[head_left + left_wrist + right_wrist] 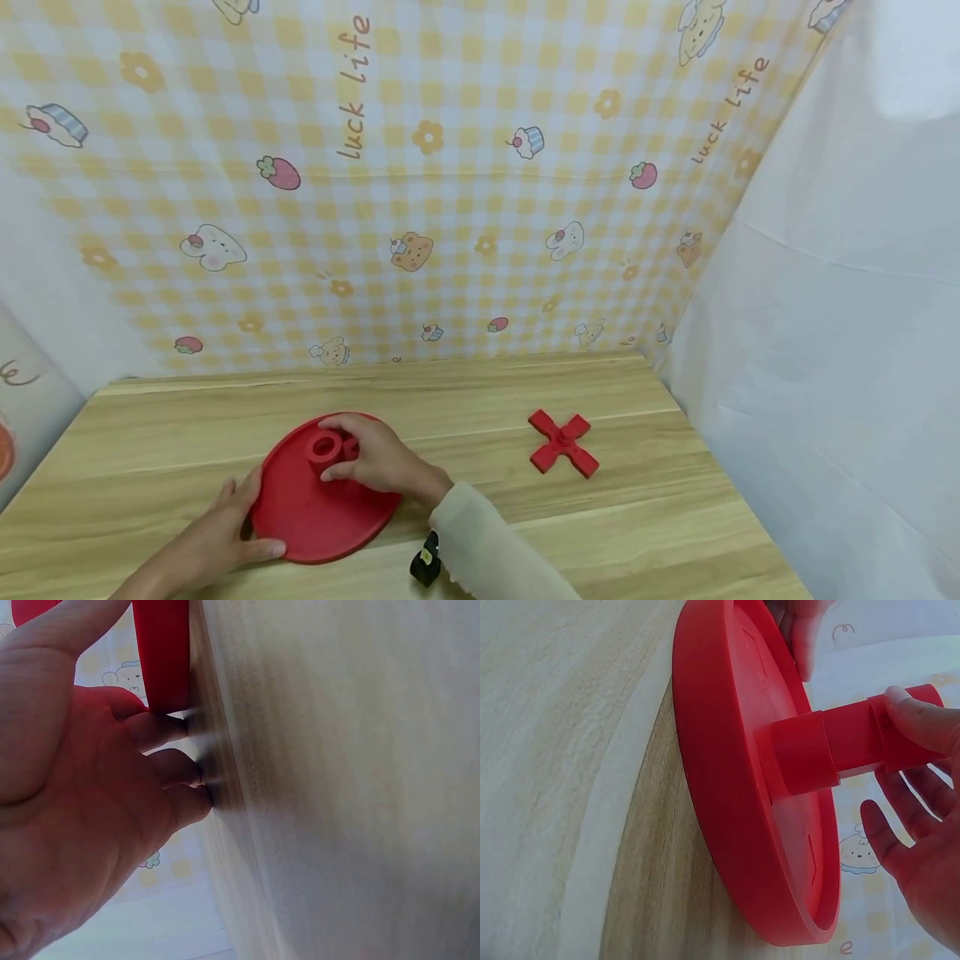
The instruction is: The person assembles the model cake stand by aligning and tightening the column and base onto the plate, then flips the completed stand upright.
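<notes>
A round red base with a raised rim lies on the table, a thick post rising from its middle. My left hand holds the near left rim, thumb at the front and other fingers along the side; in the left wrist view its fingertips touch the tabletop. On the post's square red section sits a hollow red cylinder, pinched by my right hand between thumb and fingers. In the right wrist view the cylinder lines up with the post.
A red cross-shaped piece with a small central knob lies to the right on the wooden table. A small black object is beside the right sleeve. Behind the table hangs a checked cloth; white fabric hangs at the right.
</notes>
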Demonstrator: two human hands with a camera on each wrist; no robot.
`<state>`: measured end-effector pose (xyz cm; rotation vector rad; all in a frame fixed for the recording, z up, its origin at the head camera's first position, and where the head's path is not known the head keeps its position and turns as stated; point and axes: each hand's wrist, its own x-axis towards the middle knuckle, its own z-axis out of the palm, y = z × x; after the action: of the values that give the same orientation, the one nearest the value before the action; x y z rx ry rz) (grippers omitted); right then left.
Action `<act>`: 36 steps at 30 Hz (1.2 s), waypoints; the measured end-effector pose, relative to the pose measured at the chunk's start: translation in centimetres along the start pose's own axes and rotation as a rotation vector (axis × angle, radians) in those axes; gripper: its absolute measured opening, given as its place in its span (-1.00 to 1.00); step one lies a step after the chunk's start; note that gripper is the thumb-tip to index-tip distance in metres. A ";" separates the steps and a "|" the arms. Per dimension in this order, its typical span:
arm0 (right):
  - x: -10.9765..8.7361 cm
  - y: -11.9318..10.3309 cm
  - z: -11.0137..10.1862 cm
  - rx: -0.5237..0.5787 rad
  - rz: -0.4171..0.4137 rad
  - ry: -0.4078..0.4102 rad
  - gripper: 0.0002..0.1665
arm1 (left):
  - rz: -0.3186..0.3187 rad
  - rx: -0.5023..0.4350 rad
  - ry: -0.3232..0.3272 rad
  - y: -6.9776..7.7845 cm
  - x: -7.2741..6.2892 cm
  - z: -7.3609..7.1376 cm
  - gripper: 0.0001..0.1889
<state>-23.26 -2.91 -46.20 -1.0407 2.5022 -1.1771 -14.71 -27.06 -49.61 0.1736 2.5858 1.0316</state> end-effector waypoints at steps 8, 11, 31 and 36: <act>0.0 -0.1 0.4 -0.081 0.012 0.045 -0.37 | -0.003 0.010 -0.003 0.1 0.1 0.0 0.25; 0.0 0.1 0.7 -0.073 0.028 0.072 -0.41 | 0.005 0.011 0.001 0.2 0.1 -0.1 0.25; -0.1 1.0 0.0 0.106 0.026 -0.018 -0.16 | 0.003 0.020 0.007 0.1 0.1 0.0 0.25; 0.0 1.0 -0.6 0.189 -0.015 -0.094 -0.26 | -0.006 0.014 -0.001 0.2 0.1 -0.1 0.26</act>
<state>-24.03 -2.10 -46.49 -1.0405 2.2655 -1.3068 -14.86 -26.96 -49.45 0.1689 2.5916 1.0117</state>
